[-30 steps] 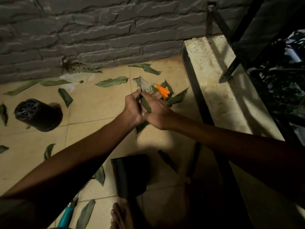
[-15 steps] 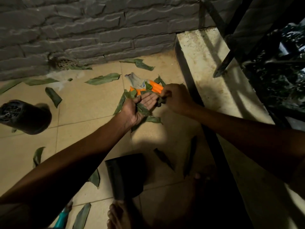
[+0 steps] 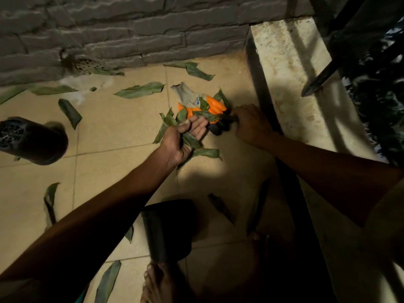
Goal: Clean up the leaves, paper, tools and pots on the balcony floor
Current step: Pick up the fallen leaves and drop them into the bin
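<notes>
home balcony: tiled floor (image 3: pixel 113 132), brick wall (image 3: pixel 131 29), railing (image 3: pixel 323 79)

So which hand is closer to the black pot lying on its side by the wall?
Left. The left hand, holding green leaves, is nearer the black plastic pot; the right hand is farther off, by the ledge.

Your hands work hemmed between the raised ledge (image 3: pixel 290 84) and brick wall (image 3: pixel 131 29); open tile (image 3: pixel 113 132) lies left, before the tipped pot (image 3: pixel 32 141).
</notes>
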